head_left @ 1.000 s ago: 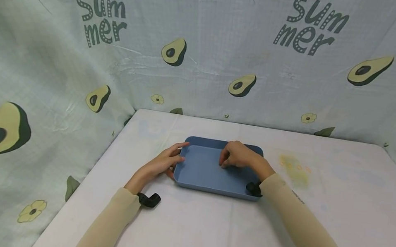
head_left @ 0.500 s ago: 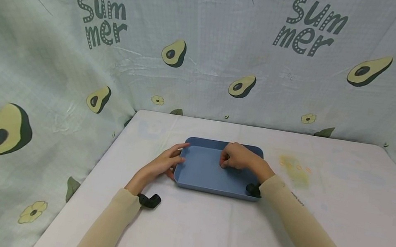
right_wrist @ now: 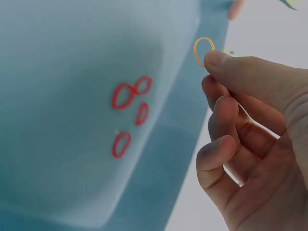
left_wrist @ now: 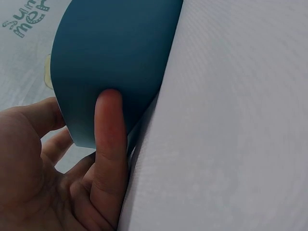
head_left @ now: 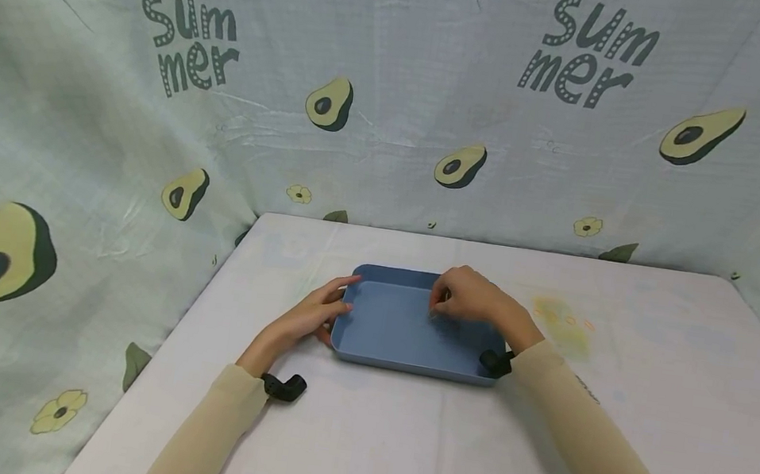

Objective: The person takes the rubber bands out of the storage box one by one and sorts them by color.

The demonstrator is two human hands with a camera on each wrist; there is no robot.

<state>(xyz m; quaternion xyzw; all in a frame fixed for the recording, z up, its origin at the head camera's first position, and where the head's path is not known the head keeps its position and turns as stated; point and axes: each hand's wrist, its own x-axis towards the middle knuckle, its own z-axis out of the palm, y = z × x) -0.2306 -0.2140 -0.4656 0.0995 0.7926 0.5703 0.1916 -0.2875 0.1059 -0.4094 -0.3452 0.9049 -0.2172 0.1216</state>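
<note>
Yellow band [right_wrist: 195, 48]: likely light, springy (best pinched by edge). Right hand [head_left: 469, 294] pinches it; left hand [head_left: 309, 314] grips tray [head_left: 382, 329].

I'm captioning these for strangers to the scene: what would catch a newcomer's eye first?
Probably the blue tray, vivid against the white table in the head view. Next, in the right wrist view, the thin yellow ring pinched by the right hand, and the small red rings lying in the tray. Behind the table, a cloth printed with avocados fills the background.
</note>
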